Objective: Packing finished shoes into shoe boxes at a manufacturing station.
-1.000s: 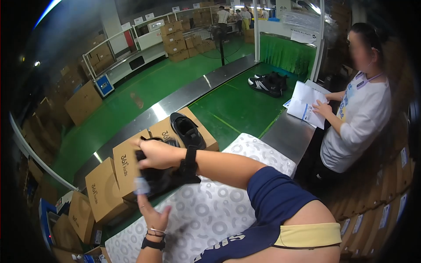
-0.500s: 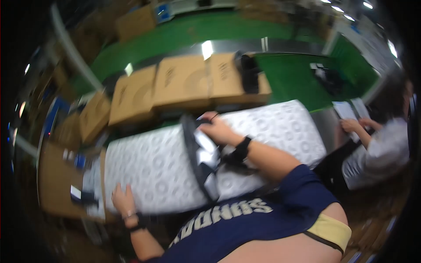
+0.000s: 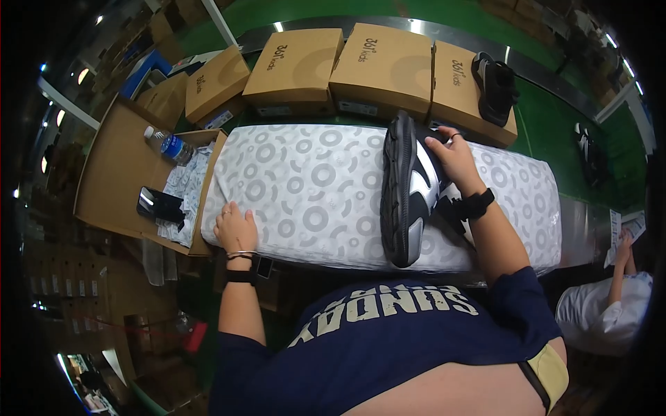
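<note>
My right hand point(image 3: 454, 163) grips a black-and-silver sneaker point(image 3: 406, 197) near one end, its chunky black sole turned to the left. The sneaker stands on edge over a thick stack of white wrapping paper point(image 3: 305, 187) printed with grey rings. Below my right wrist, a second shoe point(image 3: 454, 218) is partly hidden by the arm. My left hand point(image 3: 236, 227) lies on the stack's near left corner, thumb apart from the bent fingers. A slight crease runs in the top sheet just beyond those fingers.
An open carton point(image 3: 114, 173) at left holds small white packets point(image 3: 187, 180), a water bottle point(image 3: 175, 147) and a black phone-like device point(image 3: 159, 203). Several brown shoeboxes point(image 3: 381, 62) line the far side, a black shoe point(image 3: 494, 87) on the rightmost. Another person point(image 3: 603, 305) holds papers at right.
The view has swung, so the whole bench sits further right and up in it. My right hand and the sneaker have shifted rightward along the paper. My left fingers are closer together.
</note>
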### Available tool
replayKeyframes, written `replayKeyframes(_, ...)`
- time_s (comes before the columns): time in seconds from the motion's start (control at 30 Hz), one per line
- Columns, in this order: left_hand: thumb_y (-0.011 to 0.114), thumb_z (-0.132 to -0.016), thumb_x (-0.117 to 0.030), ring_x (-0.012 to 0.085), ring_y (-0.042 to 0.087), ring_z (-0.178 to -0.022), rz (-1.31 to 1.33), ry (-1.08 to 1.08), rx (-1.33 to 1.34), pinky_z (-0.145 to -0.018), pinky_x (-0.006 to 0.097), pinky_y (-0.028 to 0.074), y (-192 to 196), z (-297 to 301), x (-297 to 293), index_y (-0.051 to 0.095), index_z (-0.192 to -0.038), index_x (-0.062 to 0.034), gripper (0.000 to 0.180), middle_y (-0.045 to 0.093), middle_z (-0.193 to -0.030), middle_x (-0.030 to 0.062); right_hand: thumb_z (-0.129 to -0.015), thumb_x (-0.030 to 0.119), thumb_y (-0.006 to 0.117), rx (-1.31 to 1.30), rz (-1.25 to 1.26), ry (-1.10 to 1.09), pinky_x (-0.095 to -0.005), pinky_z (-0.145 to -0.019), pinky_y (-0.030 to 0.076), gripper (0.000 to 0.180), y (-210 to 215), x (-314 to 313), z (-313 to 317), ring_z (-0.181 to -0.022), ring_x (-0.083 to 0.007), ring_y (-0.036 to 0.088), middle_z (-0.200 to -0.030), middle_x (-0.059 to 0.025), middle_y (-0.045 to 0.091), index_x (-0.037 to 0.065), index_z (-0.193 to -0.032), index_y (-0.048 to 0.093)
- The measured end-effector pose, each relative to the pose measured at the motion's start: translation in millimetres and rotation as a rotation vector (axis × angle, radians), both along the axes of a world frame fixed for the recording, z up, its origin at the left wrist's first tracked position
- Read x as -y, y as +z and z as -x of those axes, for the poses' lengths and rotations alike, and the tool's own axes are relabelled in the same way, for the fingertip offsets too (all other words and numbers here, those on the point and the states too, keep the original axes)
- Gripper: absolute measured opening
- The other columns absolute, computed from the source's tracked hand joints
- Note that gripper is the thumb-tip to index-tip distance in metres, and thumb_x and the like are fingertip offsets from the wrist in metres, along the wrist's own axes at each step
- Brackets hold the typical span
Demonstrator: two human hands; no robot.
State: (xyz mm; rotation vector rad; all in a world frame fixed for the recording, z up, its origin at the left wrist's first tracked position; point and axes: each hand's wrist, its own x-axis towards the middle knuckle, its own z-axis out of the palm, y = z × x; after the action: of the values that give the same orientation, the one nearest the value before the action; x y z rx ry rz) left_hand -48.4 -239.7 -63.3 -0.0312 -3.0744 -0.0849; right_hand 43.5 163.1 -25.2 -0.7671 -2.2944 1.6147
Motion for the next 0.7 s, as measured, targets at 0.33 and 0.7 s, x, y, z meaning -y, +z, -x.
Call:
replayKeyframes(0.33,0.061,-0.076,-0.023,0.0330,0.045,-0.109,-0.220,-1.595,0.506,-0.094,0.038,0.035,175.5,-57.3,-205.9,0.050,-0.114,-0.0017,0.046,0.048,-0.117,0.0187,-0.070,0.018,0.070,-0.057,0.632,0.387,-0.0290,-0.067,0.049,0.053,84.8,-2.9,27.5,-0.079,-0.0204,0.057,-0.090,-0.0130,0.054,-0.006,-0.108,0.041)
replayKeyframes(0.7,0.062,-0.070,-0.035,0.0358,0.054,-0.095,0.397,-1.736,0.412,-0.081,0.040,0.044,120.4,-53.0,-340.1,0.056,-0.106,-0.0078,0.045,0.055,-0.108,0.0184,-0.064,0.003,0.064,-0.174,0.170,-0.380,-0.0307,-0.065,0.049,0.046,-51.4,-129.9,-111.6,-0.072,-0.0212,0.060,-0.086,-0.0113,0.061,-0.005,-0.106,0.048)
